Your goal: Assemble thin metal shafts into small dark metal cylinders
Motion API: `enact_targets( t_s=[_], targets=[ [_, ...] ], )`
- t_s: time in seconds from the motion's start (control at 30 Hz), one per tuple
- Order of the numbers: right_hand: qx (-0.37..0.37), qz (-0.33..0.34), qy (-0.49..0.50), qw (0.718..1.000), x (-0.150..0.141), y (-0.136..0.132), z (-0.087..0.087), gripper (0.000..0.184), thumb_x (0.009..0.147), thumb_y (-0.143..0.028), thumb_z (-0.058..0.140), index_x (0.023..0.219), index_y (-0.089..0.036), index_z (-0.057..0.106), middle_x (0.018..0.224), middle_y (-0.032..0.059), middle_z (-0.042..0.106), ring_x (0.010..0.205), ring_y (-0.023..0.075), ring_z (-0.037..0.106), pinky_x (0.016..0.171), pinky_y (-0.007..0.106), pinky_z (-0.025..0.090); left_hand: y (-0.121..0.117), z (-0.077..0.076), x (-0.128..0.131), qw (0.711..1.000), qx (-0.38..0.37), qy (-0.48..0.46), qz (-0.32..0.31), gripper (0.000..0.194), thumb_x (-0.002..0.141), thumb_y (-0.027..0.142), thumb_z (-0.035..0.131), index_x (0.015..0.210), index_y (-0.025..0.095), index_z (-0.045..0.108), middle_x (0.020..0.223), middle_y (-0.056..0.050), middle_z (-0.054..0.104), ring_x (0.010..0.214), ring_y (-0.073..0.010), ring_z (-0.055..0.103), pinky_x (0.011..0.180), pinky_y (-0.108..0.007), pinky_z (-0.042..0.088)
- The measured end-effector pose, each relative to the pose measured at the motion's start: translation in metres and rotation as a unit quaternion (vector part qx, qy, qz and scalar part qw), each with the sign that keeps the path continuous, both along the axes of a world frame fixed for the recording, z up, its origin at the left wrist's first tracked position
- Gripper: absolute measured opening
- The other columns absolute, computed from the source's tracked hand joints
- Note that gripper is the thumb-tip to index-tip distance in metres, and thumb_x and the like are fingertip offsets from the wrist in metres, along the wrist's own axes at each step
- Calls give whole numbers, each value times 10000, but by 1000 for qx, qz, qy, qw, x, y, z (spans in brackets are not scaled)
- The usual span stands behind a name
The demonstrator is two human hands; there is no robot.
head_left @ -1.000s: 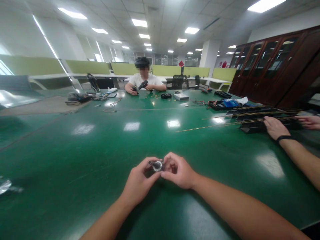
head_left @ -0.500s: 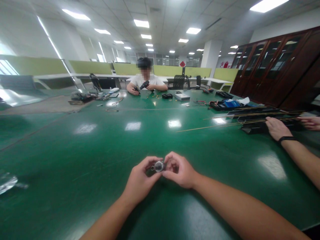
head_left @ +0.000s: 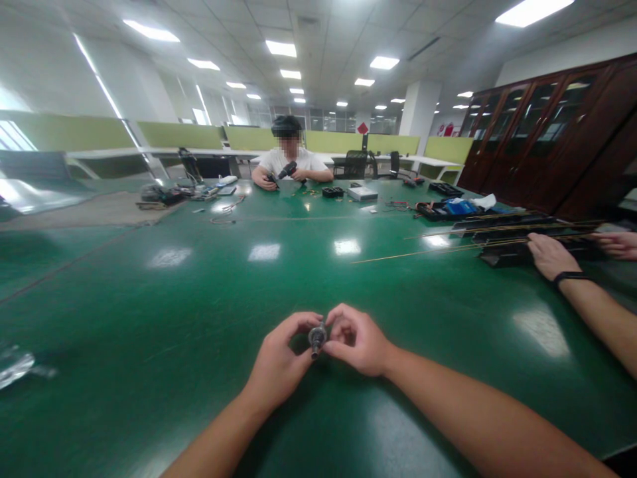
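Between my hands, above the green table (head_left: 209,385), is a small grey metal part (head_left: 316,337) with a round collar and a narrow stub. The stub points down toward me. My left hand (head_left: 281,355) pinches it from the left, with the thumb below and the fingers over the top. From the right, the thumb and curled fingertips of my right hand (head_left: 363,342) close on its edge. The fingertips hide some of the part, and its exact kind is too small to make out.
A clear plastic piece (head_left: 17,365) lies at the left. Another person's hand (head_left: 552,255) rests on black channel pieces with thin rods (head_left: 418,254) at the right. Across the table a person (head_left: 291,162) holds a dark tool. A blue-filled tray (head_left: 460,207) stands at the back right.
The metal part has turned in my fingers: its round face showed before, and now its narrow stub points down toward me. My hands have barely moved.
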State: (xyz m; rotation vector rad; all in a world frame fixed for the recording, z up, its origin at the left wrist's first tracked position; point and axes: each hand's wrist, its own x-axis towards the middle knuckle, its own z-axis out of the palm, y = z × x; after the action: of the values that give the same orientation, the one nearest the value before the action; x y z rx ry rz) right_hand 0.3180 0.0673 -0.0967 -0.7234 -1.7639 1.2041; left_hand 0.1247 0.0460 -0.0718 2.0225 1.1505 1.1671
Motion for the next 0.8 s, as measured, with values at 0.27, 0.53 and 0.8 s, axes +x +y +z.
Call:
enact_targets(
  t_s=[0.27, 0.53, 0.8],
  targets=[
    [-2, -3, -7, 1000, 0, -2, 1, 297, 799, -247, 697, 1034, -185, 526, 669, -40, 564, 537, 93, 470, 534, 216, 374, -1, -4, -1, 1000, 8, -5, 2, 214, 799, 147, 677, 996, 228, 654, 1061, -13, 667, 993, -154, 618, 897, -269, 480],
    [-9, -2, -8, 1000, 1, -4, 0, 278, 816, -265, 686, 1024, -177, 523, 673, -31, 577, 543, 96, 477, 545, 224, 382, -4, -2, 3, 1000, 2, -21, -4, 236, 778, 117, 686, 989, 220, 658, 1043, -10, 668, 948, -145, 619, 868, -263, 479],
    [-12, -7, -5, 1000, 0, -4, -1, 278, 809, -251, 691, 1019, -182, 524, 674, -34, 569, 546, 97, 479, 547, 225, 377, -4, -1, 3, 1000, 7, -16, 1, 222, 769, 119, 688, 968, 213, 663, 1030, -19, 672, 936, -158, 625, 861, -279, 480]
  ],
)
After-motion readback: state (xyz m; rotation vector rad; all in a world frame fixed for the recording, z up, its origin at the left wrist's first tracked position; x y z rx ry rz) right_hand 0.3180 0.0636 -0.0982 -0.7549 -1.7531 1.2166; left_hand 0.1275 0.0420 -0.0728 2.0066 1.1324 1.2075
